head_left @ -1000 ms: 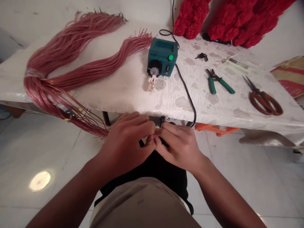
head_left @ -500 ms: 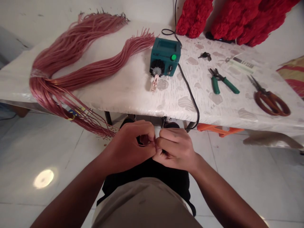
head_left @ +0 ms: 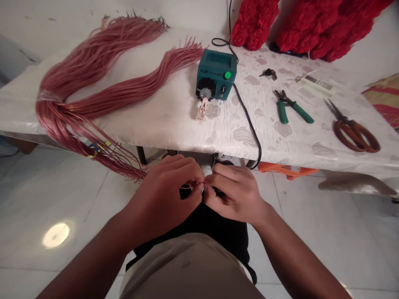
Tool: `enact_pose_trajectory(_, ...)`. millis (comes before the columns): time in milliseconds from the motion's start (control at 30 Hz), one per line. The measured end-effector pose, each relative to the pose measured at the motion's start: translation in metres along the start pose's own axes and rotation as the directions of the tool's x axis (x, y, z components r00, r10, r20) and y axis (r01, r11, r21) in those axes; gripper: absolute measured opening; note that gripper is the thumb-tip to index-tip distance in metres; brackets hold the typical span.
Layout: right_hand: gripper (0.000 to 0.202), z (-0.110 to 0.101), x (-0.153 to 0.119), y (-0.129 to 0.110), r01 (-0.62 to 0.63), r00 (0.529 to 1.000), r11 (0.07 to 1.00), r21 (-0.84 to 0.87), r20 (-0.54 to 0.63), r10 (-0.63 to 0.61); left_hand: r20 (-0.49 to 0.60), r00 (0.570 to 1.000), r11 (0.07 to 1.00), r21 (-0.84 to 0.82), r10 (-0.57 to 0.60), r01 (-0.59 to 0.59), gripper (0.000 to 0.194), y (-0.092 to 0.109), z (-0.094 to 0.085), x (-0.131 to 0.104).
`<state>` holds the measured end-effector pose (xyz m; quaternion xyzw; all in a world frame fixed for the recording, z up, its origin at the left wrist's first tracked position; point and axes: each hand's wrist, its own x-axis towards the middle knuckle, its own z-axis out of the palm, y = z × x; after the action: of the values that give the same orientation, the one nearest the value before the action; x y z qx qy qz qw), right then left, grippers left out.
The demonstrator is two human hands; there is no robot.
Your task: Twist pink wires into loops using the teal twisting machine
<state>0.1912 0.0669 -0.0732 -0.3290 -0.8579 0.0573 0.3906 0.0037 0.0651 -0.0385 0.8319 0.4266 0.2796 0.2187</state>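
Note:
In front of my lap, below the table edge, both hands meet fingertip to fingertip. My left hand (head_left: 166,193) is closed in a pinch on a thin pink cord (head_left: 185,188), a bit of which shows inside the curl of its fingers. My right hand (head_left: 237,193) pinches the same strand right beside the left fingertips; its end is mostly hidden by the fingers. To the left, a large bundle of pink cords (head_left: 118,93) lies on the table and hangs over its front edge, close to my left hand.
On the table (head_left: 168,128) are a teal machine (head_left: 216,70) with a green button and a black cable (head_left: 247,116), green-handled pliers (head_left: 289,108), brown-handled scissors (head_left: 355,133), keys (head_left: 268,74) and red fabric flowers (head_left: 255,25). An orange stool (head_left: 289,169) stands underneath.
My fingertips have shifted slightly and drawn a little apart, so more of the pinch shows. The hands stay together in the same place; the things on the table have not moved.

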Motion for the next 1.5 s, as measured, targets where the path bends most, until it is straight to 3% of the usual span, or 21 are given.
enact_pose_trajectory(233,0.022,0.0,0.002,-0.001,0.01,1.0,0.995,-0.102,0.005,-0.009,-0.038,0.997,0.978,0.201,0.06,-0.052,0.019,0.005,-0.005,0.002)
enact_pose_trajectory(567,0.024,0.003,-0.004,0.002,0.025,1.0,0.989,-0.147,0.016,-0.023,0.081,0.996,0.995,0.099,-0.033,0.025,0.016,0.0,-0.007,0.007)
enact_pose_trajectory(733,0.029,0.009,-0.005,0.002,0.045,0.999,0.989,-0.139,0.001,-0.045,0.137,0.991,0.994,0.102,0.014,-0.028,0.022,-0.005,-0.005,0.007)
enact_pose_trajectory(967,0.013,0.001,0.002,-0.002,-0.055,0.998,0.994,-0.094,-0.033,0.052,0.019,0.999,0.997,0.055,0.049,-0.05,0.021,-0.006,-0.004,0.006)
enact_pose_trajectory(1333,0.026,0.003,0.004,0.002,0.045,0.999,0.992,-0.116,0.005,-0.045,-0.044,0.997,0.995,0.077,0.063,-0.059,0.024,-0.006,0.001,0.004)
enact_pose_trajectory(1500,0.016,0.005,0.004,0.0,-0.058,0.996,0.998,0.016,-0.074,0.059,-0.079,0.997,1.0,0.024,0.004,-0.002,0.019,-0.005,-0.001,0.004)
